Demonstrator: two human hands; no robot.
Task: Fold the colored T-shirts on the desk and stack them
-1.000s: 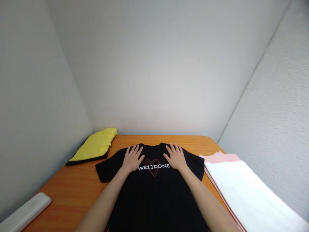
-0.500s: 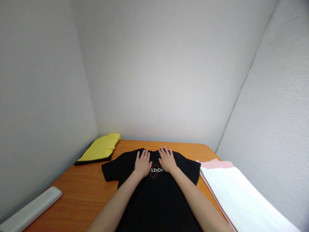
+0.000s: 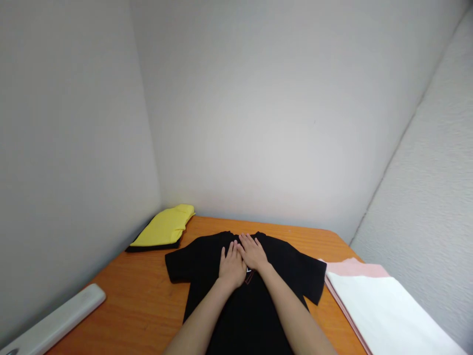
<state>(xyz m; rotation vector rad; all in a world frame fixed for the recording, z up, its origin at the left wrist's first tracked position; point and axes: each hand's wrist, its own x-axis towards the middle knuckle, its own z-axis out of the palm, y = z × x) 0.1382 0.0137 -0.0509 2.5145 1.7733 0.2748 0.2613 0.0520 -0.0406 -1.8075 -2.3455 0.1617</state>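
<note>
A black T-shirt (image 3: pixel 254 315) lies spread out on the wooden table, its neckline away from me and its sleeves out to both sides. Flat on its chest rests my left hand (image 3: pixel 232 266), open with the fingers stretched forward. Close beside it, touching at the fingers, my right hand (image 3: pixel 253 250) also lies flat and open just below the neckline. The two hands cover most of the white lettering; only a small bit of it and the red outline under it show between them.
Folded yellow and black cloth (image 3: pixel 162 228) lies at the table's back left. White and pink folded cloth (image 3: pixel 384 305) is at the right, touching the shirt's sleeve. A long white object (image 3: pixel 66 315) lies at the front left of the orange-brown table (image 3: pixel 140 310). Walls (image 3: pixel 236 123) stand around the table.
My hands have come together at the middle of the shirt's chest, hiding more of the print. The view has turned slightly left, so everything sits further right.
</note>
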